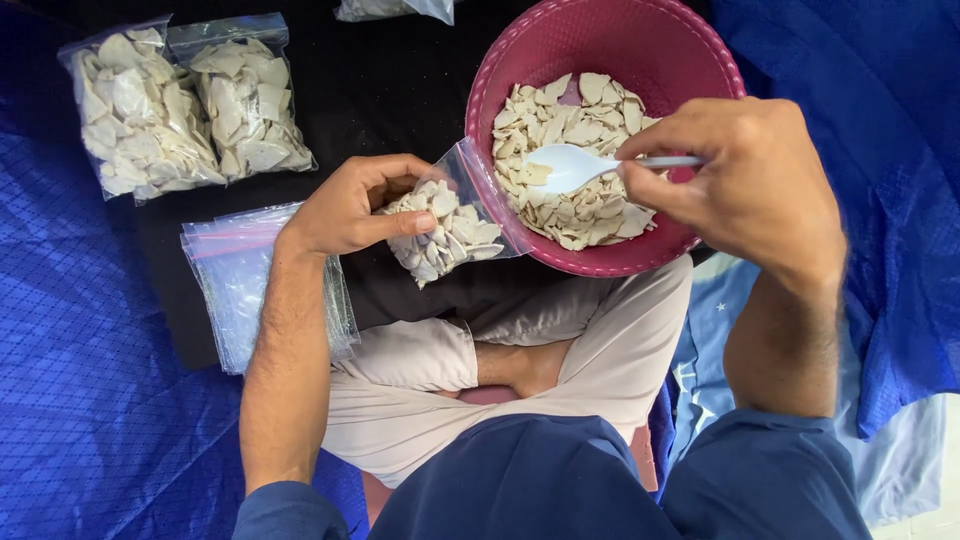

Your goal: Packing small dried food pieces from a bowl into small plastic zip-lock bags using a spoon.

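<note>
While the left hand (350, 205) is pinching a half-filled clear bag (450, 225) at the pink bowl's (610, 40) eight o'clock rim, the right hand (745, 185) is gripping a white spoon (575, 165) over the pale chips (580, 205) inside.

Looked like a home floor setup, not a proper workshop: the person sat cross-legged on a blue tarp (90, 380) with a black cloth (400, 90) over it. A pink plastic basin (640, 45) and a stack of empty zip bags (235, 280) lay around their knees.
</note>
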